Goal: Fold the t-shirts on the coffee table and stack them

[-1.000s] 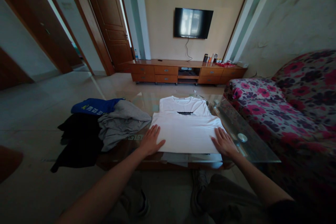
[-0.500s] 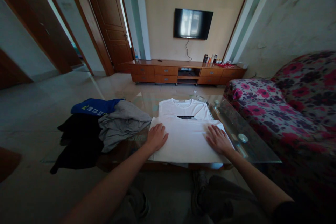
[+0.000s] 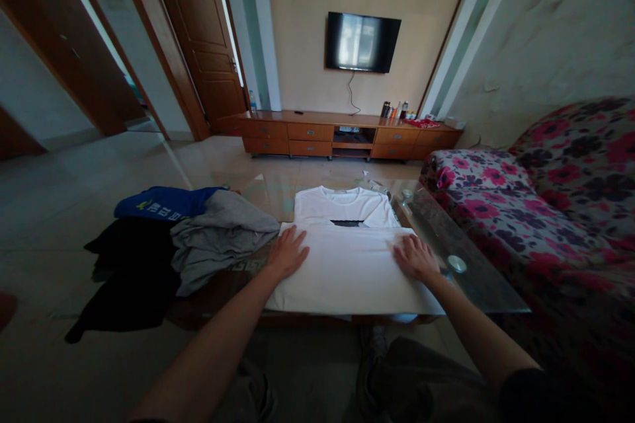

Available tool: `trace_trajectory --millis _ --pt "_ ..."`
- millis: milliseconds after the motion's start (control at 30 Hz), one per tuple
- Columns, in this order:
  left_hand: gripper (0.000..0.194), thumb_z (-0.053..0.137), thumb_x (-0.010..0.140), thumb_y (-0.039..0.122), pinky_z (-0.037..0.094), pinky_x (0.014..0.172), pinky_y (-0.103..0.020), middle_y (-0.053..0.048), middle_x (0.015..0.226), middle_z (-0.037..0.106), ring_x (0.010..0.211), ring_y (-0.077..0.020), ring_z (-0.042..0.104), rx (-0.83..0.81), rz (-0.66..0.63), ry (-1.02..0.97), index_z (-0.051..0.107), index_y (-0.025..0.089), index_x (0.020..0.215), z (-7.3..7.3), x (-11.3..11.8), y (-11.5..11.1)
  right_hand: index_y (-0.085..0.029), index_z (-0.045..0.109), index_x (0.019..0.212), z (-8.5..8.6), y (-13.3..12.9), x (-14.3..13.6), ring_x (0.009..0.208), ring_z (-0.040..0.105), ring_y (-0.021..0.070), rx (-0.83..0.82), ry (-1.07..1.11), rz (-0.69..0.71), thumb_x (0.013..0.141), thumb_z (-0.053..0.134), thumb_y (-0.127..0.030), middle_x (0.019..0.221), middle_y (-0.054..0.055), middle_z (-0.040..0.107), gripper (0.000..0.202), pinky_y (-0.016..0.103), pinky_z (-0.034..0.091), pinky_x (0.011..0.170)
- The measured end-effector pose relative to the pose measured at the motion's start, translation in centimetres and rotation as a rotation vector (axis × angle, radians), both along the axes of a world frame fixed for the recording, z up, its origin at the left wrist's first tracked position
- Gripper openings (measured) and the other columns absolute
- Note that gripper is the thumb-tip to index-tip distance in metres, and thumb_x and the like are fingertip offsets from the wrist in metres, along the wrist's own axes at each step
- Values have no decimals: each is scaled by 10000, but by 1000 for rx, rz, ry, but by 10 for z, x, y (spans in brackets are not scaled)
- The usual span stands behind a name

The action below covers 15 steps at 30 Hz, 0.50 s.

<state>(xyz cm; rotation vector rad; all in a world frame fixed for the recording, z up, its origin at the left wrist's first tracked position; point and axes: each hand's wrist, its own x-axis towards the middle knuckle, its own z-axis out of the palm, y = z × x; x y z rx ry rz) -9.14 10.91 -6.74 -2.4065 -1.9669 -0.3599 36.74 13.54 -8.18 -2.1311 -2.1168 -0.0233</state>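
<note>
A white shirt (image 3: 347, 271) lies on the glass table (image 3: 489, 291), its lower part folded up toward the neckline. A dark patch shows between the folded edge and the collar. My left hand (image 3: 288, 253) rests on the shirt's left side, fingers spread and palm down. On the right side lies my right hand (image 3: 415, 258), also flat with its fingers apart. Neither hand grips the cloth. Left of the shirt is a heap with a grey garment (image 3: 218, 238), a blue garment (image 3: 163, 203) and black clothing (image 3: 136, 277).
A floral sofa (image 3: 496, 198) stands along the right. Beyond the table is a low wooden cabinet (image 3: 310, 139) with bottles on top, under a wall television (image 3: 362, 43). My legs and shoes are below the table's near edge.
The view has shifted slightly, so the clothes heap sits further left. Both hands remain flat on the shirt, my left hand a little nearer its left edge.
</note>
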Motion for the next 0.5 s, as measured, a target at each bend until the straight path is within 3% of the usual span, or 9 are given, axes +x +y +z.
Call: trace_trajectory --millis 167,300,500 --pt "730 351 979 609 164 1231 -446 -104 1659 278 1548 -298 168 -44 75 -15 304 202 1583 -8 -5 14 -175 243 1621 -2 19 -8 1557 105 276 -17 44 -11 976 125 -707 1694 101 133 844 475 119 1243" --pt "749 347 973 638 162 1227 -455 -105 1674 233 1546 -307 175 -70 72 -16 282 223 1593 -16 -9 20 -193 219 1628 -10 21 -2 1560 97 241 -34 28 -10 985 123 -686 1690 86 160 816 470 106 1248" --pt "752 329 972 659 168 1221 -470 -116 1674 229 1540 -321 192 -58 97 -4 273 248 1599 -17 -9 14 -185 192 1633 -12 13 -3 1561 78 263 -40 8 -19 979 132 -695 1692 96 145 831 507 96 1242"
